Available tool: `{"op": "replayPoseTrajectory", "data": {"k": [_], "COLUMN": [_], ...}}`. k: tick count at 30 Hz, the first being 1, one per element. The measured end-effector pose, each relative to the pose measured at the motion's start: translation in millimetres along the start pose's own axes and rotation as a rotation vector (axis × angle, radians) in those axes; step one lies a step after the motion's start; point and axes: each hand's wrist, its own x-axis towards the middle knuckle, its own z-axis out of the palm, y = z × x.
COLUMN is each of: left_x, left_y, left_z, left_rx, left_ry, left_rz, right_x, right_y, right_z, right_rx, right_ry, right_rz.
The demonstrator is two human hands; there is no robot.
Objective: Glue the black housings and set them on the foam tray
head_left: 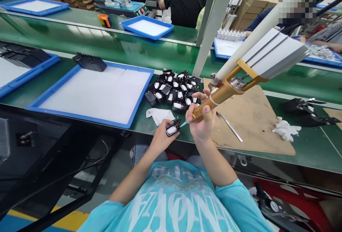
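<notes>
The left hand (161, 137) is closed around a small black part (172, 129) above the near edge of the green table (310, 146). The right hand (202, 118) grips a gold glue gun (224, 93), its tip at the part. A pile of similar parts (173, 89) lies just behind, beside a blue tray (53, 89).

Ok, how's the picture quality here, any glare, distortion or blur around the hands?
Head view: bright, even overhead light, pale glare streaks on the glossy green belt; head view, wide-angle bending bows the belt's edges and tilts the post; the left hand with its small black part and the right hand on the gold dispenser are sharp; a pixelated patch sits upper right.
</notes>
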Motion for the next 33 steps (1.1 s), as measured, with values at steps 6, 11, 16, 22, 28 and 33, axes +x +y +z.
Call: {"op": "replayPoseTrajectory", "data": {"k": [6,11,16,22,28,33], "left_x": [-2,-6,-10,-14,-15,-15], "left_y": [-6,-1,12,23,29,25], "left_z": [-2.5,-6.6,-8.9,-15.5,-18.2,-17.1], "left_rx": [0.212,0.153,0.169,0.188,0.164,0.153], "left_ry": [0.021,0.048,0.086,0.101,0.096,0.095], "left_rz": [0.139,0.171,0.062,0.061,0.037,0.032], "right_x": [-3,-2,-2,-2,-2,-2], "right_y": [3,3,3,4,5,3], "right_z": [5,6,6,7,9,12], "right_rx": [-0.015,-0.008,0.003,0.04,0.029,0.037], "right_ry": [-0.005,0.007,-0.008,-0.015,-0.001,0.007], "right_rz": [-0.005,-0.02,-0.016,-0.007,-0.027,-0.025]}}
